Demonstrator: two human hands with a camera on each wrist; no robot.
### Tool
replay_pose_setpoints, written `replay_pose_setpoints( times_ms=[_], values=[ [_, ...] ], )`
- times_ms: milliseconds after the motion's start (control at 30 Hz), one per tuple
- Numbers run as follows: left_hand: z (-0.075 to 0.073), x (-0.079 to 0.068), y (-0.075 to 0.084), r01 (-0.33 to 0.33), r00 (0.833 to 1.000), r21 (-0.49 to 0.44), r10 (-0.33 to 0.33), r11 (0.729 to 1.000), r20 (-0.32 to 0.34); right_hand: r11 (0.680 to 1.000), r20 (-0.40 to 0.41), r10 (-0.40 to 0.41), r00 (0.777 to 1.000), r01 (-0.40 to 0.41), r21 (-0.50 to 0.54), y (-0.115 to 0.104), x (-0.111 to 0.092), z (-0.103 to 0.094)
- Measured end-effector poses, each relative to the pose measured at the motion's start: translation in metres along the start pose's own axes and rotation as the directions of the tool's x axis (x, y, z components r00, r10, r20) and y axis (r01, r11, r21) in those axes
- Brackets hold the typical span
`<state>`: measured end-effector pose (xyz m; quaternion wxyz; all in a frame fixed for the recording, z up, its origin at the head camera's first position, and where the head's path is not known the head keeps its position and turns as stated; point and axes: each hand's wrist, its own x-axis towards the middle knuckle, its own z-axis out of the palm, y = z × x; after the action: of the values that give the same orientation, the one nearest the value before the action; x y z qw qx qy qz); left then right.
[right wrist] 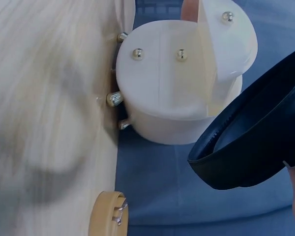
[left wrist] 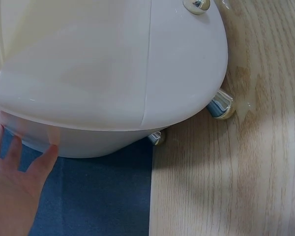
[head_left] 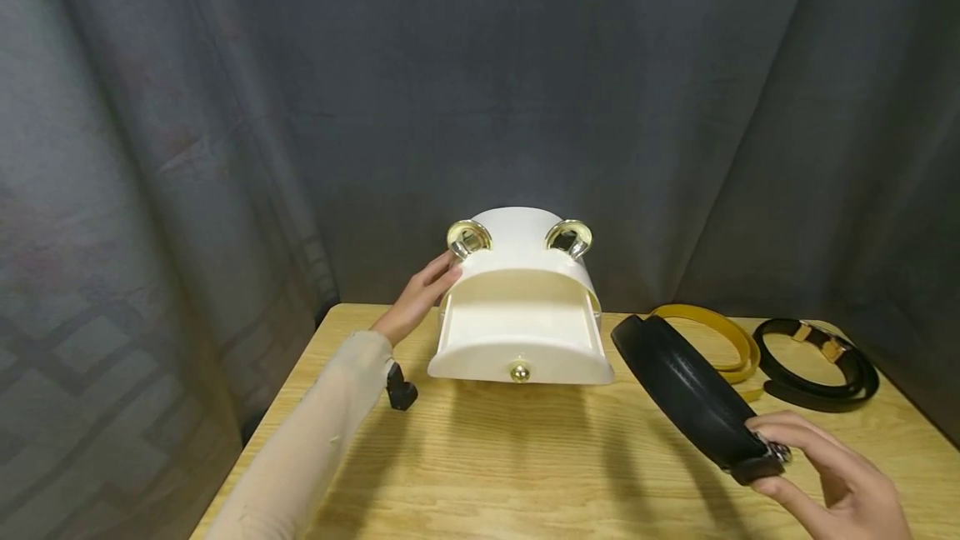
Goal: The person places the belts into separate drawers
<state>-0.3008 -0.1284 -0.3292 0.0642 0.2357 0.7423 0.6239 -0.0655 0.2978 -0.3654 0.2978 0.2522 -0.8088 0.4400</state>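
Note:
A white rounded drawer box [head_left: 517, 236] with gold ring-shaped ears stands at the table's far side. Its upper drawer [head_left: 480, 363], with a gold knob [head_left: 520, 373], is pulled out; the inside looks bare. My left hand [head_left: 420, 298] rests on the box's left side. In the left wrist view, the fingertips [left wrist: 53, 150] touch the white wall, fingers spread. To the right, my right hand [head_left: 847, 473] pinches a coiled black belt [head_left: 690, 382] by its buckle end [head_left: 776, 450]. The coil is tilted above the table, right of the drawer and apart from it.
Behind the held belt lie a coiled yellow-brown belt [head_left: 731, 332] and another black belt [head_left: 817, 397] with gold fittings, both on the wooden table [head_left: 525, 482]. A dark grey curtain [head_left: 562, 90] hangs just behind the table. Short metallic feet [right wrist: 114, 99] hold the box up.

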Motion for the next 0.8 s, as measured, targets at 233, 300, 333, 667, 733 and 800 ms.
replay_pose_setpoints(
  times_ms=[233, 300, 333, 667, 733, 800],
  values=[
    [0.001, 0.001, -0.001, 0.009, 1.0, -0.007, -0.009, 1.0, 0.007, 0.971, 0.002, -0.12, 0.993, 0.117, 0.21, -0.006, 0.015, 0.007],
    [0.002, 0.001, 0.0, 0.009, 1.0, -0.011, -0.009, 1.0, 0.01, 0.948, -0.005, -0.165, 0.986, 0.16, 0.275, -0.008, 0.022, 0.009],
    [0.003, 0.001, 0.0, 0.008, 1.0, -0.012, -0.008, 1.0, 0.012, 0.933, -0.01, -0.188, 0.982, 0.182, 0.311, -0.009, 0.025, 0.01],
    [0.002, 0.007, -0.009, 0.004, 1.0, -0.016, -0.004, 1.0, 0.006, 0.878, -0.004, -0.274, 0.962, 0.252, 0.407, -0.02, 0.05, 0.018],
    [0.001, 0.011, -0.017, -0.002, 1.0, -0.022, 0.002, 1.0, -0.003, 0.877, 0.001, -0.27, 0.963, 0.245, 0.413, -0.021, 0.054, 0.019],
    [0.0, 0.015, -0.027, -0.007, 1.0, -0.024, 0.007, 1.0, -0.013, 0.869, 0.009, -0.275, 0.961, 0.244, 0.43, -0.022, 0.058, 0.02]
  ],
)
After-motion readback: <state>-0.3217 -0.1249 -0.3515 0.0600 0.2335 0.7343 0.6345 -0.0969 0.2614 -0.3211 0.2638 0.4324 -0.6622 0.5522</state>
